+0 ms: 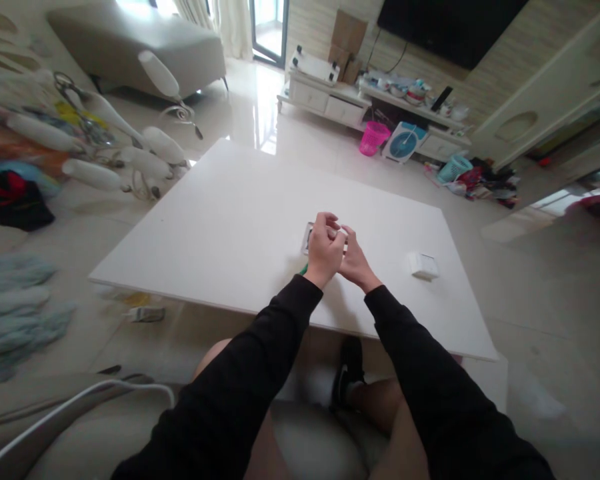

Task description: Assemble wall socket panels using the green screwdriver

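Observation:
My left hand [325, 248] is raised over the middle of the white table [220, 227], its fingers curled inward. Close against it is my right hand [356, 261], also with bent fingers. Something small and whitish shows between the two hands, mostly covered by the fingers; its kind cannot be made out. Just left of my left hand, partly hidden behind it, lies a small white-framed thing [306, 239] with a dark middle. A bit of green [304, 269] shows beside my left wrist. Farther right on the table stands a small white box [423, 265].
A lamp with several white shades [160, 73] stands at the table's left. Beyond the table are a low white cabinet [310, 97], a pink basket [373, 138] and a blue-and-white fan [404, 142]. A white cable [80, 407] crosses the seat at lower left.

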Demonstrator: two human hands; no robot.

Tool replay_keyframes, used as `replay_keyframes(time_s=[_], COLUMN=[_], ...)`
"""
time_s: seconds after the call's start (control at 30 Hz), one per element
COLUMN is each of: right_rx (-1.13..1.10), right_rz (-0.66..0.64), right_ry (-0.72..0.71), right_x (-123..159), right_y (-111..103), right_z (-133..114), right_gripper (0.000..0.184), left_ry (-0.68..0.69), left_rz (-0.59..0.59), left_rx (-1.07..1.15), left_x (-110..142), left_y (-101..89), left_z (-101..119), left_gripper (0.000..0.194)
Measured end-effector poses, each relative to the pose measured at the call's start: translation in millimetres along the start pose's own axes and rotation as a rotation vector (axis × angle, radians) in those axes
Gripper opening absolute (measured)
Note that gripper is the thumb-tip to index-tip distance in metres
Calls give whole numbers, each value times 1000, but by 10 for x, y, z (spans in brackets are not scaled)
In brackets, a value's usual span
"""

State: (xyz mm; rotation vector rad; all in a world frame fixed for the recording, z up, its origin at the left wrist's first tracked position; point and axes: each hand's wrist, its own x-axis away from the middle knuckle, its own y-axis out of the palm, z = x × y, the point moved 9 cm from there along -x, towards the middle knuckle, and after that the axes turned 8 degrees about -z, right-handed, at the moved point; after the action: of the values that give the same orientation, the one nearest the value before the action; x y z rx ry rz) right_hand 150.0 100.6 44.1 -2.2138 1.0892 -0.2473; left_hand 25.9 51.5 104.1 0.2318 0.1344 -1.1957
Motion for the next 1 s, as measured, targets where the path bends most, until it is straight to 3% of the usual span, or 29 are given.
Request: replay_keyframes(time_s=[0.07, 0.17, 0.3, 0.43, 0.6, 0.67, 0.77, 0.87, 1.0], right_rx=[40, 36, -20, -73, -72, -62, 3, 127, 240], right_rz=[96, 96, 29, -2, -65, -102, -133, -136, -116], right_ry=[99, 224, 283, 270, 190, 160, 146, 155, 188], right_x=[360, 832, 1150, 1161, 984, 909, 850, 888, 1026], right_y=[-342, -526, -407, -206, 7, 78, 80, -92, -421], right_z=[210, 525, 797, 880, 834, 789, 666, 424, 15], right_gripper=[110, 111, 113, 110, 99, 95, 96, 100, 75], left_ry=[-33, -137, -255, -314, -408, -400, -354, -339, -294], left_rz=[-36, -92, -179, -371, -802, -903, -881, -856, -832], left_rx=[3, -42, -117, -422, -802, -907, -1006, -1026, -1007], left_x=[-24, -40, -41, 7, 292, 385, 387, 360, 295], left_y=[-4, 6, 37, 101, 270, 306, 293, 282, 268], left_z=[-38, -149, -276, -390, -721, -810, -840, -849, -821], left_gripper=[28, 22, 15, 13, 45, 44, 34, 34, 32])
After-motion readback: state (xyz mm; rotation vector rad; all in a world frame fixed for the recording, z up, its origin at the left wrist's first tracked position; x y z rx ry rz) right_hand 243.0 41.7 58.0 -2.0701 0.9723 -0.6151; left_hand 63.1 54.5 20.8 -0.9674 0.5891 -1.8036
